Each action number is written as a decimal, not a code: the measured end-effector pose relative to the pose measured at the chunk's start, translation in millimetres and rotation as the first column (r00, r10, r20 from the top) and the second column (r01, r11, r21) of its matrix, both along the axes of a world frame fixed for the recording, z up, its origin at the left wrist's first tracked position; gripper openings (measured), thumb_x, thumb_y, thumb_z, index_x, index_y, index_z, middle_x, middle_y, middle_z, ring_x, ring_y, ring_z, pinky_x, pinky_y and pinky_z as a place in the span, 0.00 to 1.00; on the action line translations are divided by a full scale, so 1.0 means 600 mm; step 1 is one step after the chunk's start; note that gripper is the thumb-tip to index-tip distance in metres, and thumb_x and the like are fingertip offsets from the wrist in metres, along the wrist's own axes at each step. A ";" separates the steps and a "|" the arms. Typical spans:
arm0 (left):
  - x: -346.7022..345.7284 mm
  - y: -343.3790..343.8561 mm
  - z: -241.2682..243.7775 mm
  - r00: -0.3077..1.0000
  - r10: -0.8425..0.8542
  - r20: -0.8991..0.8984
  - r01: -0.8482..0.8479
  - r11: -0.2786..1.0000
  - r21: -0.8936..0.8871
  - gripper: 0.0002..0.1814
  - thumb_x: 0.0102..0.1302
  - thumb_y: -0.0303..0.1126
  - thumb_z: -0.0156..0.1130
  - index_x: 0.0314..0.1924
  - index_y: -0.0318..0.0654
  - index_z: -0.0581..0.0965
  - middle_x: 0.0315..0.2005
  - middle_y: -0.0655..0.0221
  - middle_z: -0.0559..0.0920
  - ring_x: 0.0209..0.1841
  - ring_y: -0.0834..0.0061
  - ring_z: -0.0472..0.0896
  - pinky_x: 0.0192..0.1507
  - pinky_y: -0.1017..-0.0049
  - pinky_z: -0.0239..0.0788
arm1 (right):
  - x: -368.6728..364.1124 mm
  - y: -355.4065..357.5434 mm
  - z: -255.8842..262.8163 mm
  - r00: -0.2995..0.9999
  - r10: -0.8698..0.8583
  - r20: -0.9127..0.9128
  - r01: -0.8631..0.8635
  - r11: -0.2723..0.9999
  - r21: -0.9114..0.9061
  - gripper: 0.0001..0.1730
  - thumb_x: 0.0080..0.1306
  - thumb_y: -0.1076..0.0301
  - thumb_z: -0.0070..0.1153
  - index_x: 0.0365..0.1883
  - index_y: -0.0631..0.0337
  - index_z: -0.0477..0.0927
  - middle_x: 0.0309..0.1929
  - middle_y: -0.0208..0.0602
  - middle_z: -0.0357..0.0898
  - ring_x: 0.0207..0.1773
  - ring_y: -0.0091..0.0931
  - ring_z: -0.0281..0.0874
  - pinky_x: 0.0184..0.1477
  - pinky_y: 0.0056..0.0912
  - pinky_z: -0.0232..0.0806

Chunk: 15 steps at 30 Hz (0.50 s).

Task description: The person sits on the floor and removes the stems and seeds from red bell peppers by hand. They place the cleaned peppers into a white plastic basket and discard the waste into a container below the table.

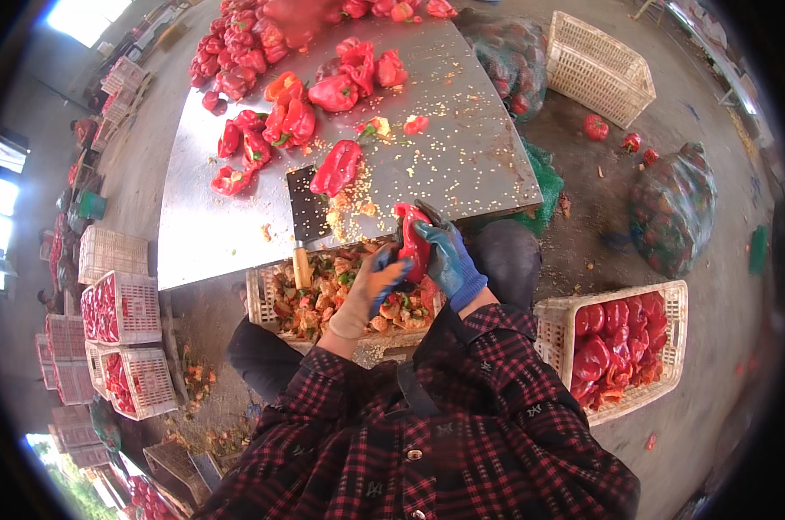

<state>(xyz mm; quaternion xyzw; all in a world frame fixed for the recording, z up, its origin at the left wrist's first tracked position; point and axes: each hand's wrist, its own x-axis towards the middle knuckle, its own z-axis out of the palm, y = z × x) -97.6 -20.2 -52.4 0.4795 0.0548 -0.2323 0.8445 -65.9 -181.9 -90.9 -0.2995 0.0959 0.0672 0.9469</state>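
My right hand [449, 260], in a blue and teal coated glove, grips a red bell pepper [414, 244] just off the table's near edge. Close against the pepper's lower left side is my left hand [378, 279], gloved in orange and blue. Its fingers are blurred, so whether they grip the pepper is unclear. Below both hands, a plastic crate [259, 296] holds pepper cores and scraps. A cleaver [309, 207] lies on the metal table [431, 78], its wooden handle sticking out over the crate. Beside its blade rests another red pepper [337, 168].
Several peppers [236, 49] are heaped at the table's far left, with loose seeds scattered nearby. To my right stand a crate of red peppers [616, 344] and a full mesh sack [675, 208]. Stacked crates [129, 309] stand at left. An upright white crate [597, 68] sits beyond the table.
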 end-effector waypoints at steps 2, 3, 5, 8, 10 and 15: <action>0.027 -0.005 -0.032 0.876 -0.131 0.464 -0.203 0.773 0.601 0.21 0.65 0.34 0.64 0.54 0.31 0.74 0.42 0.61 0.81 0.42 0.71 0.82 0.47 0.74 0.75 | -0.008 0.011 0.040 1.000 -0.007 -0.001 0.007 1.000 0.009 0.27 0.68 0.72 0.49 0.65 0.66 0.65 0.58 0.38 0.72 0.57 0.26 0.73 0.60 0.33 0.67; 0.051 -0.003 -0.013 0.906 -0.131 0.403 -0.099 0.859 0.502 0.20 0.64 0.32 0.63 0.54 0.31 0.74 0.42 0.62 0.81 0.43 0.71 0.82 0.47 0.74 0.75 | -0.006 0.007 0.047 1.000 0.001 0.013 -0.002 0.994 0.106 0.27 0.69 0.71 0.49 0.66 0.63 0.64 0.59 0.39 0.72 0.59 0.27 0.71 0.62 0.34 0.65; 0.088 0.010 0.052 0.946 -0.180 0.268 0.115 0.963 0.242 0.17 0.64 0.27 0.62 0.52 0.32 0.73 0.44 0.65 0.80 0.44 0.72 0.81 0.49 0.73 0.75 | -0.008 -0.008 0.046 1.000 0.008 0.003 -0.009 0.970 0.241 0.27 0.70 0.68 0.48 0.67 0.59 0.63 0.60 0.40 0.71 0.61 0.29 0.70 0.64 0.36 0.63; 0.126 0.033 0.101 0.943 0.033 0.332 0.109 0.911 -0.399 0.14 0.62 0.22 0.60 0.49 0.33 0.76 0.38 0.62 0.82 0.40 0.72 0.82 0.44 0.75 0.77 | -0.006 -0.011 0.028 0.998 0.015 -0.064 0.006 0.953 0.303 0.24 0.72 0.62 0.48 0.66 0.53 0.64 0.59 0.42 0.72 0.58 0.34 0.73 0.62 0.39 0.65; 0.139 0.056 0.081 0.967 0.140 0.214 -0.094 0.972 -0.214 0.16 0.64 0.25 0.59 0.52 0.31 0.74 0.42 0.59 0.82 0.45 0.70 0.81 0.46 0.75 0.76 | -0.003 -0.002 0.014 0.996 0.038 -0.078 -0.019 0.973 0.229 0.23 0.72 0.61 0.48 0.64 0.53 0.66 0.57 0.40 0.74 0.56 0.33 0.75 0.60 0.39 0.67; 0.115 0.111 -0.054 0.998 0.059 0.022 -0.063 0.960 0.274 0.28 0.62 0.33 0.65 0.59 0.27 0.68 0.47 0.57 0.81 0.46 0.72 0.79 0.45 0.76 0.75 | -0.006 -0.001 -0.008 0.959 0.149 -0.242 -0.123 0.985 0.120 0.19 0.71 0.61 0.50 0.59 0.52 0.70 0.53 0.37 0.76 0.53 0.32 0.76 0.54 0.38 0.70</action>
